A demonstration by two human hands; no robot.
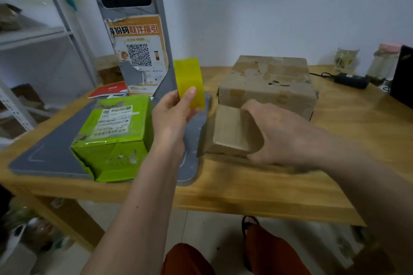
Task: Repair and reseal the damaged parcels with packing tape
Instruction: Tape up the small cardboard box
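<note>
My left hand (173,114) holds a yellow roll of packing tape (190,80) upright above the grey mat, thumb on its outer face. My right hand (277,131) grips a small brown cardboard box (232,129), fingers curled over its top and thumb at its near lower corner. The small box sits on the wooden table in front of a large, worn brown parcel (268,82) with holes and old tape on its top. A dented green parcel (114,136) with a white shipping label stands on the mat to the left.
A grey scanner stand (134,35) with a QR poster rises from the grey mat (44,161). A black power adapter (353,80), jars and a dark device sit at the table's (257,192) back right. Metal shelving stands at left.
</note>
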